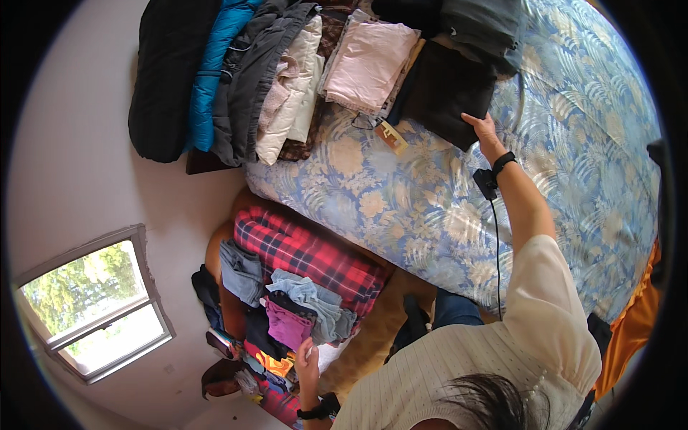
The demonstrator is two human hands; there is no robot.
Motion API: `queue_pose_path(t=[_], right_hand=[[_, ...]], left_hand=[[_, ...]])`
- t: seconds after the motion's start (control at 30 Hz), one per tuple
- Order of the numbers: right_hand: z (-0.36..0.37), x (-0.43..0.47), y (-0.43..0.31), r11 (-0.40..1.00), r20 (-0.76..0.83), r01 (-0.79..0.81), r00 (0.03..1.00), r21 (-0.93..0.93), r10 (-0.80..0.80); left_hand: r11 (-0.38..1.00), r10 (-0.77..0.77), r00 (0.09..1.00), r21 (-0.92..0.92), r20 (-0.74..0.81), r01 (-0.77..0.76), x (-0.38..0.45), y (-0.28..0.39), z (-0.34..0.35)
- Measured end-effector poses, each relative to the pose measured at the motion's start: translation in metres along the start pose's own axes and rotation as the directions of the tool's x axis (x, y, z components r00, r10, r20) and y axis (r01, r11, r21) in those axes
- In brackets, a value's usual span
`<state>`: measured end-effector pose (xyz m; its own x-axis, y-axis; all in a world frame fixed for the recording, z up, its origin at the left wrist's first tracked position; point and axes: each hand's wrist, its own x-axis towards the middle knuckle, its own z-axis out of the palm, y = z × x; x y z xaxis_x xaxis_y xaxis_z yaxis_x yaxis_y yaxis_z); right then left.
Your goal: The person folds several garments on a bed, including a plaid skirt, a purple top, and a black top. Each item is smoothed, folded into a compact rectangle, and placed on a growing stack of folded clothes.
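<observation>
My right hand [482, 132] is at the lower right edge of a black folded garment [449, 88] lying on the bed. Its thumb rests on the cloth, and the other fingers are partly hidden at the edge. Lower left, my left hand [307, 363] is by a purple folded garment [289, 324] on a pile of clothes. Its fingers are slightly curled; whether they grip the cloth cannot be made out. Light blue denim clothing [312, 298] lies beside the purple piece. A pale pink folded cloth [371, 64] tops a stack left of the black garment.
A floral bedspread [419, 215] covers the bed. Jackets, including a teal puffer jacket [207, 102], stand stacked by the wall. A red plaid blanket [312, 255] lies over a seat under the clothes. A black cable [497, 258] hangs from my right wrist. A window [97, 301] is at left.
</observation>
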<state>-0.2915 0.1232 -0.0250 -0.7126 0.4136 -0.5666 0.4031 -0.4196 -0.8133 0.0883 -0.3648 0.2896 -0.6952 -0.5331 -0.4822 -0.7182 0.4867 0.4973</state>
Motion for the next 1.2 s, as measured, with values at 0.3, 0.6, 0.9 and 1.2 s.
queue_pose_path(t=[0.3,0.6,0.9,1.2], right_hand=[[-0.196,-0.168,-0.009,0.953,0.045,-0.053,0.997,-0.299,0.069],[-0.210,-0.227,0.054,0.330,0.094,0.280,0.871,-0.902,-0.481],[-0.127,-0.228,0.082,0.137,-0.049,-0.006,0.950,-0.991,-0.308],[-0.142,-0.212,0.097,0.000,-0.052,-0.057,0.910,-0.998,-0.412]], left_hand=[[0.996,0.085,0.953,-0.030,0.292,-0.079,0.051,0.019,0.035],[0.951,0.285,0.802,-0.049,0.526,-0.306,0.089,0.051,0.076],[0.939,0.319,0.629,-0.146,0.709,-0.312,0.112,0.066,0.112],[0.804,0.402,0.341,-0.150,0.850,-0.575,0.146,0.079,0.173]])
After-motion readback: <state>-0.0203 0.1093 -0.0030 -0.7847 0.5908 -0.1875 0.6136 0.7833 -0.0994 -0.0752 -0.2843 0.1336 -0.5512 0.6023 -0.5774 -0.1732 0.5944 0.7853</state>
